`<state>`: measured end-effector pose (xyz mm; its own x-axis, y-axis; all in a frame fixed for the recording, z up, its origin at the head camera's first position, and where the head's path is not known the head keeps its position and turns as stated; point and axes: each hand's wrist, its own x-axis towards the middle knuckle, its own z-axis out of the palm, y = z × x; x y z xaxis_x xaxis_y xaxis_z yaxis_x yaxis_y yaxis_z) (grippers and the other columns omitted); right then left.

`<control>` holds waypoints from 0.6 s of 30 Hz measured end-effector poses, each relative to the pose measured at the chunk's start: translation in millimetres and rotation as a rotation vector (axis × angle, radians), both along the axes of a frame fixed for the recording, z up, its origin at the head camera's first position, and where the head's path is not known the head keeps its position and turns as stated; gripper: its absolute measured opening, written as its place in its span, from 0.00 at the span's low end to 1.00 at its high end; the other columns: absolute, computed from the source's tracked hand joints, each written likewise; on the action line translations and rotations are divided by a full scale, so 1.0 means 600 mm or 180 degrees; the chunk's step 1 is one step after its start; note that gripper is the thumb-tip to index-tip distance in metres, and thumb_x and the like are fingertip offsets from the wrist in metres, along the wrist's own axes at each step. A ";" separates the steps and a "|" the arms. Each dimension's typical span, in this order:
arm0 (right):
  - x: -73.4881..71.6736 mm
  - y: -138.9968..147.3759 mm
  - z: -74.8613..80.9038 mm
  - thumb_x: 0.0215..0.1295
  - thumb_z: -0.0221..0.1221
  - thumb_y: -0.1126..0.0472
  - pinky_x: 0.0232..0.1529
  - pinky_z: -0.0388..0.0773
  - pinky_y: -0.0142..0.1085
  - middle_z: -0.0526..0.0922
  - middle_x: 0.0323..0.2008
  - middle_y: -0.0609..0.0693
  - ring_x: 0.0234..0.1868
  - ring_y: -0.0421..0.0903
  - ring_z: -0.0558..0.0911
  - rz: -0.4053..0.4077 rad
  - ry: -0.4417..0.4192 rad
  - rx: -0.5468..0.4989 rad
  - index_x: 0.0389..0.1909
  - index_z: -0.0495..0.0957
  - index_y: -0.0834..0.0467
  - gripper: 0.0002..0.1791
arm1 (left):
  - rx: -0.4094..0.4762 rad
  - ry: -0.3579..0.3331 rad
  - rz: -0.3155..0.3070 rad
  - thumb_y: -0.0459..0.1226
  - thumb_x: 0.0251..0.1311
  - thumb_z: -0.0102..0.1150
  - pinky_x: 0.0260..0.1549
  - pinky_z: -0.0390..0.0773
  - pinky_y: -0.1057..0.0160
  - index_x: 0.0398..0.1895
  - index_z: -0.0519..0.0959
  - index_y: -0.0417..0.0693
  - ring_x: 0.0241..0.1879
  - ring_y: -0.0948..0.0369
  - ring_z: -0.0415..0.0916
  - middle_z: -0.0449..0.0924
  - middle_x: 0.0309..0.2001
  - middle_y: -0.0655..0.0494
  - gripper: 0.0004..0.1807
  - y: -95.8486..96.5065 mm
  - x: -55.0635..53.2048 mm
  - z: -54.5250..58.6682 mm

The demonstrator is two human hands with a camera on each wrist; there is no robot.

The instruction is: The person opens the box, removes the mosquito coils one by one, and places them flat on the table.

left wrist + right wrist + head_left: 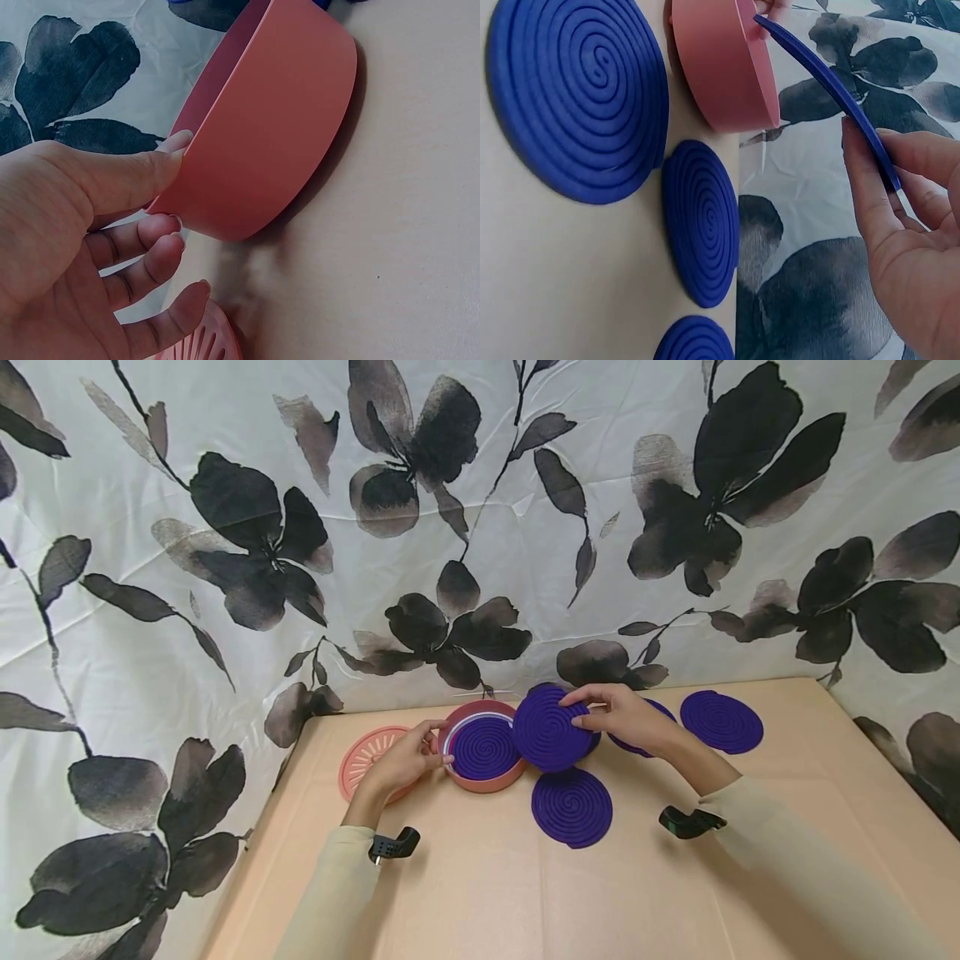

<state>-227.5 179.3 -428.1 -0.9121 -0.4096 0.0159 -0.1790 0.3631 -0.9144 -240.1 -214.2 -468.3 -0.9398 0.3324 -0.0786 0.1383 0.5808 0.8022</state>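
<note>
- Head view: left grip (405,762), thumb and finger nearly together, pinches the pink container (483,785) by its rim.
- Right grip (611,714) pinches 1 spiral disc (549,731), closed to its thickness.

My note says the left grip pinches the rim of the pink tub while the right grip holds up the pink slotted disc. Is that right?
Not quite: the head view shows the right grip holding up a purple spiral mat, not the disc. The left grip does pinch the rim of the pink tub.
</note>
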 end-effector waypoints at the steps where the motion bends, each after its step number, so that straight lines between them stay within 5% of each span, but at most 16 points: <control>1: 0.001 0.004 0.000 0.69 0.63 0.62 0.55 0.79 0.48 0.74 0.65 0.57 0.60 0.56 0.75 -0.0015 0.0017 0.0042 0.58 0.81 0.54 0.18 | 0.0000 -0.0006 0.0005 0.37 0.61 0.71 0.32 0.70 0.62 0.71 0.69 0.47 0.38 0.55 0.69 0.71 0.40 0.49 0.35 0.000 0.000 0.000; 7: 0.010 0.023 0.002 0.67 0.66 0.60 0.33 0.73 0.36 0.74 0.39 0.56 0.32 0.48 0.72 -0.0087 0.0083 0.0251 0.57 0.82 0.53 0.18 | 0.0004 -0.0005 0.0007 0.37 0.61 0.71 0.33 0.70 0.62 0.71 0.69 0.47 0.39 0.56 0.69 0.71 0.41 0.48 0.35 -0.001 -0.001 0.000; 18: 0.024 0.062 -0.007 0.67 0.65 0.64 0.39 0.79 0.38 0.79 0.50 0.58 0.41 0.49 0.76 0.0108 -0.0023 0.0018 0.59 0.79 0.56 0.20 | -0.0038 -0.0011 0.0006 0.38 0.62 0.70 0.34 0.70 0.60 0.72 0.68 0.48 0.39 0.56 0.69 0.72 0.41 0.49 0.35 0.001 0.001 0.003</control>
